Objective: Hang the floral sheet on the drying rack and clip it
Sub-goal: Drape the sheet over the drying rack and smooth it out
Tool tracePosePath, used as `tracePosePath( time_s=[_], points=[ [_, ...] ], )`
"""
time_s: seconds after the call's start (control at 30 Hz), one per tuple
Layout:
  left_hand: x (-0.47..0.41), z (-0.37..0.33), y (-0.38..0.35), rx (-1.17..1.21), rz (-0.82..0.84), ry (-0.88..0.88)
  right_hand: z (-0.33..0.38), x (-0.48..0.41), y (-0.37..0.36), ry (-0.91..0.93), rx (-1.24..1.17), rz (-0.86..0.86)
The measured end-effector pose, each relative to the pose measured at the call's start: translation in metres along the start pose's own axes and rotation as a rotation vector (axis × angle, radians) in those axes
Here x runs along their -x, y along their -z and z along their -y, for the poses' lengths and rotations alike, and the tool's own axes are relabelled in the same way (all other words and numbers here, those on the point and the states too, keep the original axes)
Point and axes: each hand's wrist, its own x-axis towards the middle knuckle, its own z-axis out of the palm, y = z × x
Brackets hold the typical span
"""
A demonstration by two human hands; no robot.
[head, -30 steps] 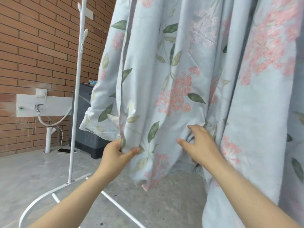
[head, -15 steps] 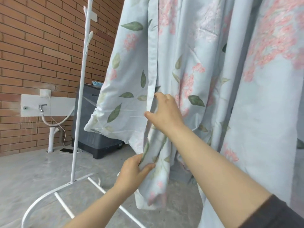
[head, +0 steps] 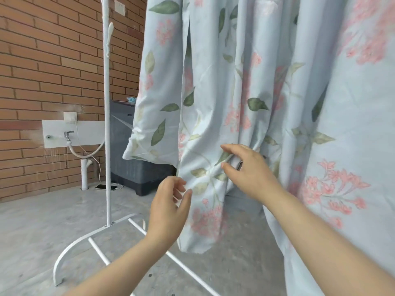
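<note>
So the pale blue cotton sheet with pink flowers and green leaves (head: 213,71) is already up, hanging in long loose folds from somewhere above the top of the shot and filling pretty much the whole right half of the view. Its lower corner dangles just above the grey concrete floor (head: 42,231), over the crossbars of the white metal drying rack (head: 107,146), whose thin upright pole stands just left of the sheet's edge. The left hand (head: 168,210) is right at that bottom-left fold with its fingers (head: 179,184) loosely curled and apart. It's not gripping anything, and I honestly can't tell if the tips even touch the cloth. The right hand (head: 252,174) is a bit higher and further into the fabric, with its fingers (head: 226,147) spread and relaxed against a bunched fold, thumb and index clearly apart, so it's touching the fold and not pinching it. Behind all this there's a red brick wall (head: 53,60) with a small metal tap (head: 68,134) on a white panel, a white hose (head: 85,154) looping off it, and a dark grey washing machine (head: 128,167) partly hidden by the sheet. A phone (head: 105,186) lies on the floor near the machine.
</note>
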Motion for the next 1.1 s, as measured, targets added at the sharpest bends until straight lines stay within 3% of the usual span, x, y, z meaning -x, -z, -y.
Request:
tracePosePath(
  time_s=[0.33,0.67,0.87,1.1],
  points=[
    [-0.025,-0.008,-0.065,0.074,0.052,0.123,-0.056,-0.004,0.013,-0.019,-0.009,0.098],
    [-0.069,-0.009,-0.098,0.075,-0.019,0.236,-0.09,-0.044,0.016,-0.044,-0.106,0.191],
    [-0.101,-0.043,-0.068,-0.041,0.061,0.434,-0.069,-0.083,0.023,-0.238,-0.092,0.391],
    [-0.11,-0.133,0.007,-0.109,0.148,0.677,0.007,-0.085,0.073,-0.488,-0.326,0.716]
  ],
)
